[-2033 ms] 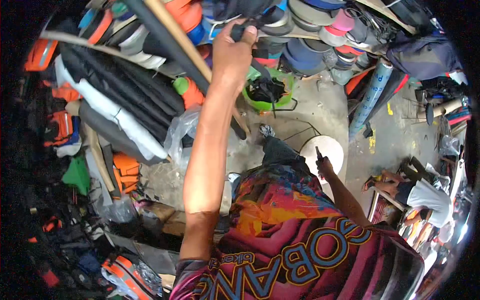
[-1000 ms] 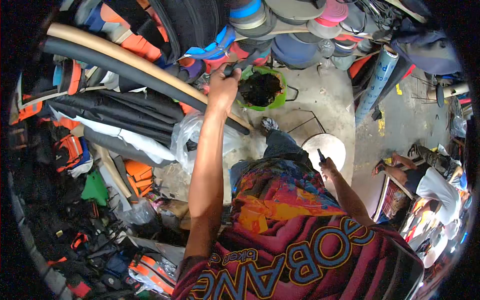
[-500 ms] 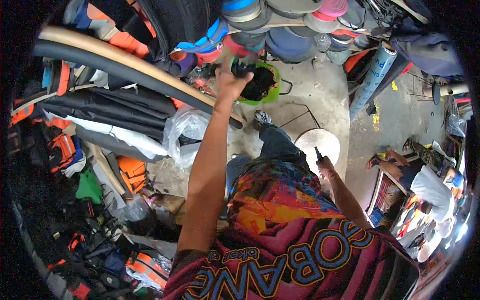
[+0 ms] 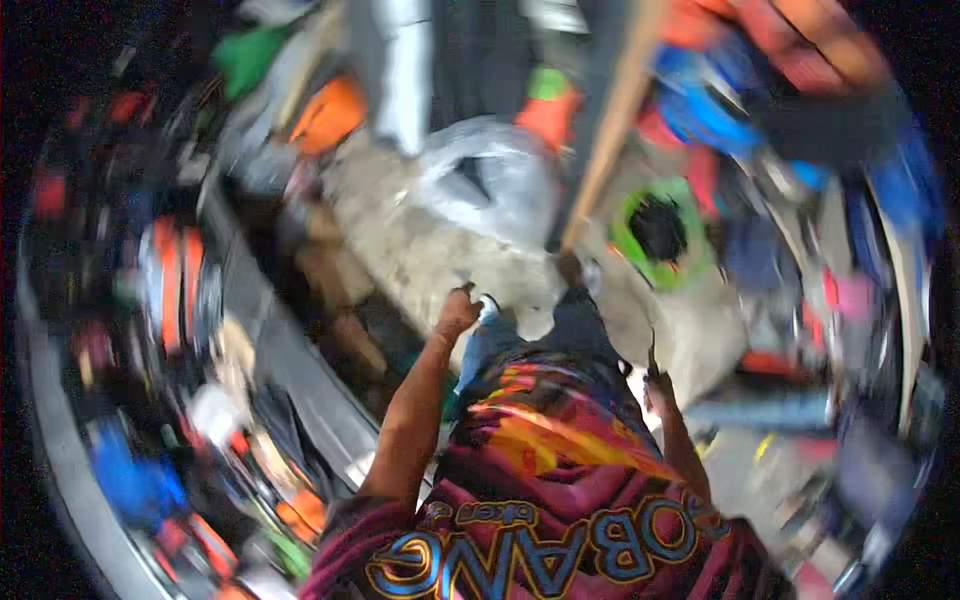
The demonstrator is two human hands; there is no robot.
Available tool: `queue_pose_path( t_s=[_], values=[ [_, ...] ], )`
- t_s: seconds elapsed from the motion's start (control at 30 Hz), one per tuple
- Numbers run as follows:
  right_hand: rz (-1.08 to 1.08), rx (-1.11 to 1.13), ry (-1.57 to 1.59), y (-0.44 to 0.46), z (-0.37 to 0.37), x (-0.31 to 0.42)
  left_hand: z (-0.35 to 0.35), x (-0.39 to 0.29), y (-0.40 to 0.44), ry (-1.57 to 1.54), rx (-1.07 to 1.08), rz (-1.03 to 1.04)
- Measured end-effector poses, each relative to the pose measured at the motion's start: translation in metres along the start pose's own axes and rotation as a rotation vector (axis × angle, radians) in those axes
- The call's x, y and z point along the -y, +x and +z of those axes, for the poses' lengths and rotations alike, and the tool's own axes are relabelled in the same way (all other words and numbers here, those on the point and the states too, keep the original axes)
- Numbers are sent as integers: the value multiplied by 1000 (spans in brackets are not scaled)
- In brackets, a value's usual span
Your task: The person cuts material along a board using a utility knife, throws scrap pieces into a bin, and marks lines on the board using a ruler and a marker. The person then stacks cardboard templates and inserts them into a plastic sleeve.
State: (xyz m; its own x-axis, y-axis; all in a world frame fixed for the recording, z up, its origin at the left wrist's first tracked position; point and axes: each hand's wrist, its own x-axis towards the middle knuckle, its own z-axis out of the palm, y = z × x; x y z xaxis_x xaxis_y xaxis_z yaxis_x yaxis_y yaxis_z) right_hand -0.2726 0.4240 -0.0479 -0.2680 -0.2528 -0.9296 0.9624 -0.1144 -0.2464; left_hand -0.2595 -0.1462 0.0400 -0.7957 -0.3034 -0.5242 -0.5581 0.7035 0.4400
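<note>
My left hand (image 4: 459,312) hangs over the bare floor, left of my legs; its fingers look partly curled, but blur hides whether anything is in them. On the other side, my right hand (image 4: 657,391) is closed around a slender dark tool (image 4: 652,350) that points away from me; its exact kind is not clear. A bright green tub (image 4: 636,262) with dark contents stands on the floor ahead and to the right, apart from both hands.
Crumpled clear plastic (image 4: 490,185) lies ahead on the concrete floor (image 4: 400,225). A long tan strip (image 4: 615,130) slants down near my feet. A dark-edged bench (image 4: 290,330) runs along my left, with piles of coloured material beyond it.
My view has swung left. My left hand has come back from above the green tub, where a dark item was at its fingers, to beside my legs. My right hand still grips the dark tool.
</note>
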Motion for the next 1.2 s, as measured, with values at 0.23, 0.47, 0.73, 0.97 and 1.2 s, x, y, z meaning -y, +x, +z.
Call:
queue_pose_path(
  t_s=[0.23,0.47,0.73,0.97,1.2],
  values=[
    [-143,-106,-1086,145,-32,82,42,93,-160,-366,-200,-521],
    [-394,53,-1421,103,270,171,101,109,-228,-727,-342,-217],
    [-1083,832,-2176,34,600,-105,92,197,-387,-1119,-693,-351],
    [-1111,1631,-2162,-66,784,-318,129,167,-463,-1554,-1073,-783],
    [-864,1991,-2263,-79,878,-485,198,107,-444,-1590,-1345,-1258]
  ],
)
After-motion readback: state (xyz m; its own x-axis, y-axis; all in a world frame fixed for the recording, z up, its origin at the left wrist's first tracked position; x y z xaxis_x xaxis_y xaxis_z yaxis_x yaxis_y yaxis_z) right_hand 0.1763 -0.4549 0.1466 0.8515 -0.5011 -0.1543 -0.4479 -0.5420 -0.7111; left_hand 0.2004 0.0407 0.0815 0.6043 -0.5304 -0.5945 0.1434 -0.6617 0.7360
